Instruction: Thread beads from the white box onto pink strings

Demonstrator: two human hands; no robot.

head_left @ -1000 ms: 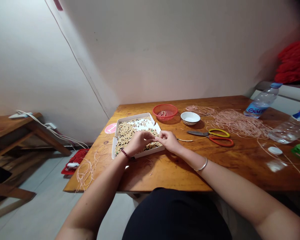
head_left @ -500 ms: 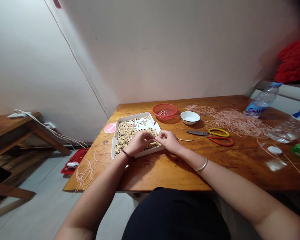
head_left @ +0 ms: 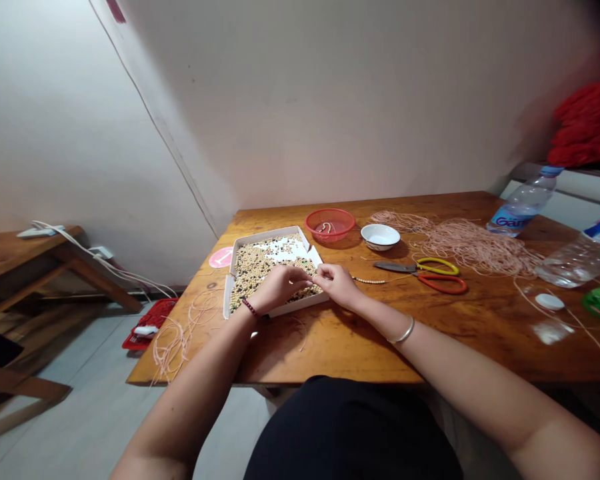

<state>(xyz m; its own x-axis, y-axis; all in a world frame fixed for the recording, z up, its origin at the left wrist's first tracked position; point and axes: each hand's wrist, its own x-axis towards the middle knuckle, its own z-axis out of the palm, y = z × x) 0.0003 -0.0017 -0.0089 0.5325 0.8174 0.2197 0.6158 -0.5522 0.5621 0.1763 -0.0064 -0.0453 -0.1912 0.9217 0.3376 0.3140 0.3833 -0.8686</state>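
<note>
My left hand (head_left: 283,285) and my right hand (head_left: 336,281) meet at the fingertips over the front right part of a white box tray (head_left: 227,303). The tray is spread with many small cream and dark beads (head_left: 253,267). My left fingers are pinched, and whatever is between them is too small to make out. My right thumb and forefinger are closed on a string of beads (head_left: 370,280), whose beaded end comes out past the right side of that hand and lies on the table. The held part of the string is hidden by the fingers.
Behind the tray stand a red basket (head_left: 330,233) and a white bowl (head_left: 381,237). Scissors (head_left: 420,268) lie right of my right hand. Beyond are a pile of pink cord (head_left: 475,243) and plastic bottles (head_left: 523,203). Loose cord (head_left: 173,350) hangs near the table's left edge.
My hands stay together over the tray, with only a slight shift of the fingers. The view has moved very slightly; everything else stays in place.
</note>
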